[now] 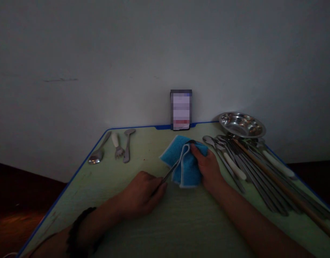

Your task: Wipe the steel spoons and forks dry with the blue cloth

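Our left grip [143, 192] pinches a metal utensil [169, 173] by its handle over the middle of the bench [146, 145]; our right grip [208, 167] pinches the blue cloth [189, 168] around its far end. We judge the utensil light, stiff and slippery, best taken by the handle.

Table [146, 157] meets wall [132, 61] at far edge. Phone [181, 109] stands at middle of that edge, against wall. Far left, left to right: spoon [96, 156], fork [117, 145], second spoon [127, 147]; fork just beside second spoon. Cloth [188, 168] before phone, in right hand [208, 166]. Utensil [169, 175] runs from left hand [146, 193] into cloth. Cutlery pile [258, 179] right of right hand, stick [278, 179] on it. Bowl [243, 125] behind pile, far right corner.
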Demonstrator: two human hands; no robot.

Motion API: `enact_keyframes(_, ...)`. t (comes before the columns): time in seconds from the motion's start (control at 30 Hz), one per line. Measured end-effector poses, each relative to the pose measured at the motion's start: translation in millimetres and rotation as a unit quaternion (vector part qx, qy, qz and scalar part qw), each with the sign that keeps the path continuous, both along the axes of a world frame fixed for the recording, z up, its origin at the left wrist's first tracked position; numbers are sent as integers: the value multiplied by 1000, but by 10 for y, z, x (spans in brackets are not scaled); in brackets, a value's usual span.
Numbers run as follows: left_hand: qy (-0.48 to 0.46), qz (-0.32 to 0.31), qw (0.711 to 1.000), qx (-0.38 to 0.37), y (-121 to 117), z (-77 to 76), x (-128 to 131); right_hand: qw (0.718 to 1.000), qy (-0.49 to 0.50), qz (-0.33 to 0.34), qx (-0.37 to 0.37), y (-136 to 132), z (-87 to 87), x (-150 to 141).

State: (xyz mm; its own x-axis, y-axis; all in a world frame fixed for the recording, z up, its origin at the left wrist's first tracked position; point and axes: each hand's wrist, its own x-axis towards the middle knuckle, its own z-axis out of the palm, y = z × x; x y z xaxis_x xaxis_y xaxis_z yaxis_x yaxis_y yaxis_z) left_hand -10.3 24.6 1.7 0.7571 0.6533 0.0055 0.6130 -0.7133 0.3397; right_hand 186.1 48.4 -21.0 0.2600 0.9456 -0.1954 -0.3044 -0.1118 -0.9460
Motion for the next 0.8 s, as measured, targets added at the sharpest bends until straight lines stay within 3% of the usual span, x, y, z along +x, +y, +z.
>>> enact_keyframes(0.07, -17, 7, 999, -29, 20, 29, -38, 996, -81, -24, 42, 12, 6, 48)
enact_keyframes(0.2, -36, 1, 993, -113, 43, 57, -98, 960, -247, -60, 115, 36, 47, 181)
enact_keyframes(0.3, -70, 39, 978, -195, 47, 39, -101, 953, -279, -35, 117, 42, 78, 225)
enact_keyframes(0.37, -118, 93, 948, -281, 55, 18, -87, 952, -285, 10, 113, 35, 90, 219)
enact_keyframes(0.47, -198, 155, 899, -358, 85, -9, -60, 968, -224, 70, 85, 19, 79, 195)
enact_keyframes(0.57, -250, 184, 880, -360, 121, -21, -38, 989, -60, 132, 17, 8, 35, 172)
enact_keyframes(0.63, -254, 186, 876, -365, 132, -22, -30, 988, 6, 157, -5, 5, 2, 151)
enact_keyframes(0.8, -203, 164, 897, -357, 100, 2, -23, 990, -12, 140, 0, -1, -30, 99)
